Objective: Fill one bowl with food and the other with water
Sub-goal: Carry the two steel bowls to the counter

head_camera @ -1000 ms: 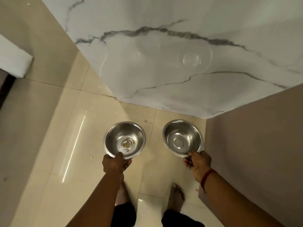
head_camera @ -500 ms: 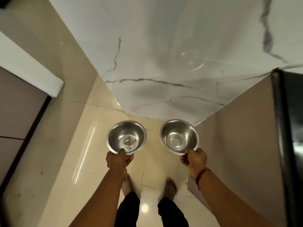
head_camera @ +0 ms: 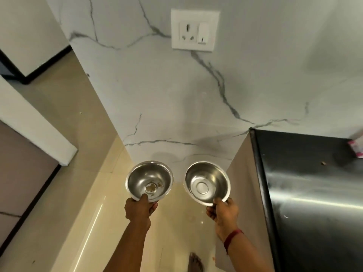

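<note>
Steel bowls, side by side in the air above the cream floor tiles (head_camera: 94,213): left hand (head_camera: 140,210) pinches the near rim of the left bowl (head_camera: 137,179), thumb inside, and right hand (head_camera: 223,212) grips the near rim of the right bowl (head_camera: 207,183). Left bowl holds brown crumbs (head_camera: 150,187) at its bottom; right bowl's inside is plain shiny metal. Beyond stands a marble wall (head_camera: 176,95) with a socket (head_camera: 194,29), black counter (head_camera: 314,183) at right.

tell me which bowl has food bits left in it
The left bowl, held by the left hand: brownish crumbs sit at its bottom. The right bowl, in the right hand, is bare metal inside.
</note>
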